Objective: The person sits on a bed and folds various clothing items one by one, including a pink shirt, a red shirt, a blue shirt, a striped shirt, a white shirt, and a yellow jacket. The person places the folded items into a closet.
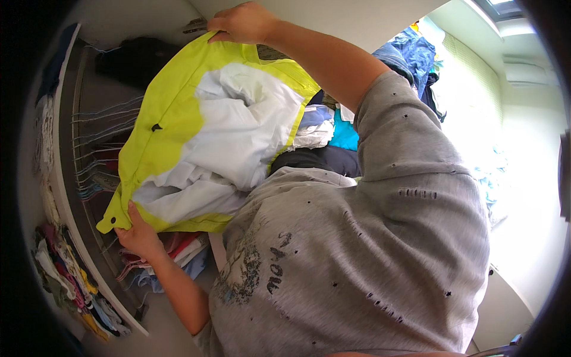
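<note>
A bright yellow-green garment [169,107] with a white lining [245,129] is spread between my two hands, inner side showing. My left hand [140,238] pinches its lower left corner, close to a small dark round snap or hole. At the top, my right hand [243,24] grips the upper edge, fingers folded over the fabric. A small dark mark or piece shows on the yellow-green part. The lining is crumpled, with dark hollows in its folds. The garment's lower right part passes behind my grey shirt.
Several wire hangers [107,116] line an open closet at left, near a dark garment [134,60]. Hanging clothes [183,250] show below the garment. Folded clothes [314,127] and dark fabric [325,158] lie behind it. Denim clothing [410,56] is at upper right; more clothes [71,285] are at far left.
</note>
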Action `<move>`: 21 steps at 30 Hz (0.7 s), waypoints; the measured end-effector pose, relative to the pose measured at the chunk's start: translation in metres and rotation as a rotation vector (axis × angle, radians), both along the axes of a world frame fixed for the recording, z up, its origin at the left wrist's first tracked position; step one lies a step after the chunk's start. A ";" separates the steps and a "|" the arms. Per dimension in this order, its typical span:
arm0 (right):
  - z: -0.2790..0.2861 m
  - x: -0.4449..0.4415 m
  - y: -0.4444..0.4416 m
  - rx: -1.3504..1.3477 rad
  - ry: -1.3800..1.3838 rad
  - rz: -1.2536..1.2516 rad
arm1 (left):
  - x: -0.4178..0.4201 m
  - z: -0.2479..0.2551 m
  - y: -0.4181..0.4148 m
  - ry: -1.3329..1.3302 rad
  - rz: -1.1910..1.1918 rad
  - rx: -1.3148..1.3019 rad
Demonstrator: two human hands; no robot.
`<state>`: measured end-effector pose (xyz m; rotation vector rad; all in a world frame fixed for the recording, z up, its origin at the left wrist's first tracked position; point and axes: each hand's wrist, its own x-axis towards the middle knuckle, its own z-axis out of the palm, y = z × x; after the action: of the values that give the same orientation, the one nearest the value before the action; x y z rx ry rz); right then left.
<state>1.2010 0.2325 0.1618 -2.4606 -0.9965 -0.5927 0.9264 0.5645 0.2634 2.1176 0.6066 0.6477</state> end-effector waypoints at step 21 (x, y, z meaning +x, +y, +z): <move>-0.041 0.017 -0.024 -0.238 0.205 -0.158 | 0.016 -0.042 0.031 -0.095 -0.169 0.272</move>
<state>1.2176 0.2090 0.1205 -2.7617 -0.8388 -0.2733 0.9422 0.5953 0.2210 2.3428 0.2953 0.7644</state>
